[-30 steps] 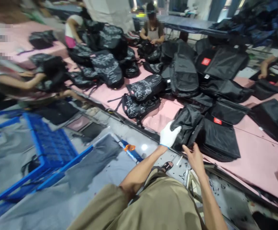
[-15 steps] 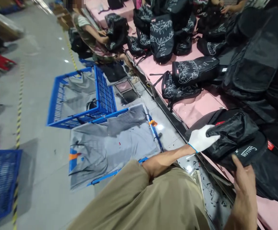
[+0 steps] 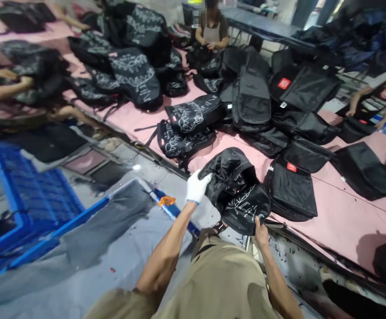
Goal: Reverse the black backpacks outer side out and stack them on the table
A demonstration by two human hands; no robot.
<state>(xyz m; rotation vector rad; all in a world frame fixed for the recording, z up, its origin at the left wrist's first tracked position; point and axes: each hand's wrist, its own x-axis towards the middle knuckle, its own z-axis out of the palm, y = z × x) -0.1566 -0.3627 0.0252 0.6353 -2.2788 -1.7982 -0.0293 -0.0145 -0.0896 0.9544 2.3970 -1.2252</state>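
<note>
Left hand point(image 3: 196, 187): gloved, gripping bag point(image 3: 235, 190) top
Right hand point(image 3: 261, 230): gripping bag bottom
Bag: at table point(image 3: 342, 217) edge

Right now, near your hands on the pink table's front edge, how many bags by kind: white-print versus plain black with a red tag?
White-print bags: 3, held one, two stacked.
Plain black, red tag: 1.
Total: 4.
</note>
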